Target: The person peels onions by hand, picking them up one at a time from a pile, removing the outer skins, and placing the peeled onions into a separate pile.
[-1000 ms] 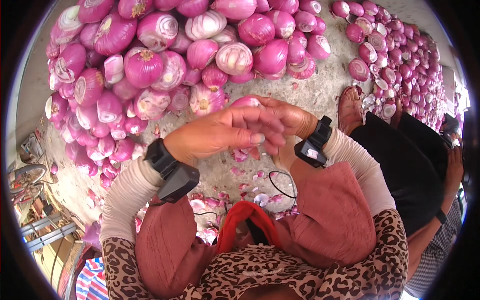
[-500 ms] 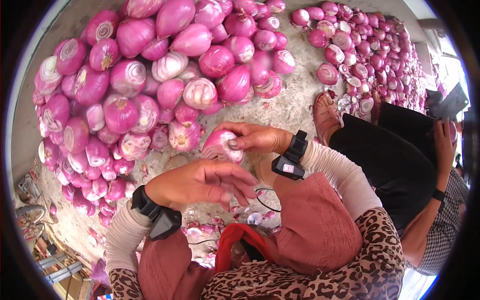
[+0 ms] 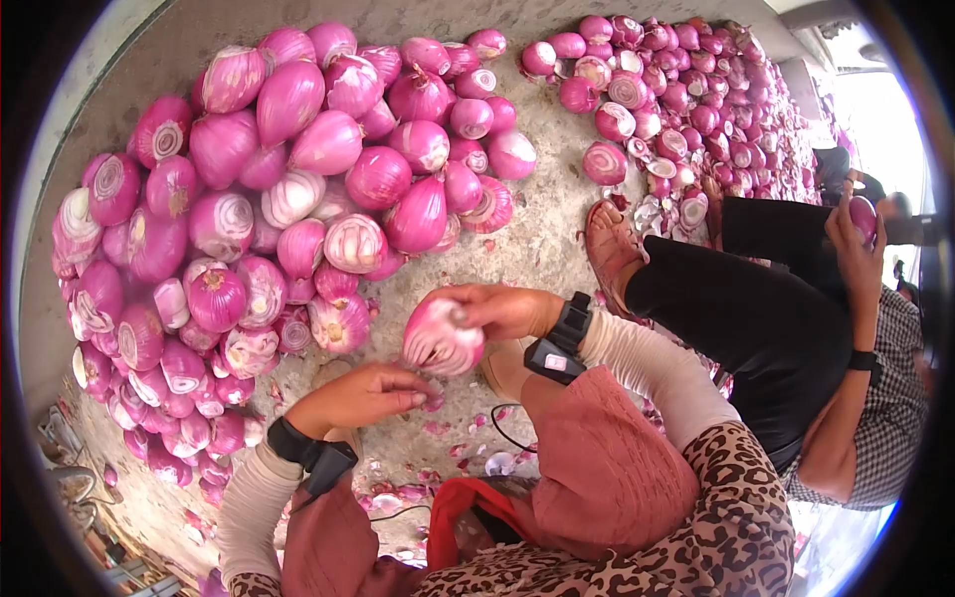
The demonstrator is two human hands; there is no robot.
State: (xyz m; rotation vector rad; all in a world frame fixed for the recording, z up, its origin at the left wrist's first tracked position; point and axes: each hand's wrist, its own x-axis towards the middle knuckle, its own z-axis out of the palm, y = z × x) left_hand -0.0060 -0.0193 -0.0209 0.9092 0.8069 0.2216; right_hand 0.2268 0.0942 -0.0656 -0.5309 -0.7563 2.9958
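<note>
My right hand [image 3: 512, 311] grips a cut red onion [image 3: 445, 340], its thumb on top and the pale, layered cut face turned toward me. Just below and to the left, my left hand [image 3: 363, 396] has its fingers pinched together. A small pink scrap of onion skin [image 3: 434, 397] shows at those fingertips, slightly blurred. The left fingertips are close under the onion; whether they touch it I cannot tell. Beyond both hands lies a large heap of red onions [image 3: 298, 244], several with sliced ends showing rings.
Another onion pile [image 3: 696, 109] spreads along the wall at the back right. A co-worker sits at right, a hand [image 3: 854, 249] around an onion. That person's sandalled foot [image 3: 609, 249] rests on the concrete floor [image 3: 547, 214]. Skin scraps and a thin black cable [image 3: 505, 423] lie near my knees.
My left hand has gone from spread fingers to a pinch and moved slightly left. The held onion is lower, its cut face more visible. The view has shifted; the co-worker's hand is raised with an onion.
</note>
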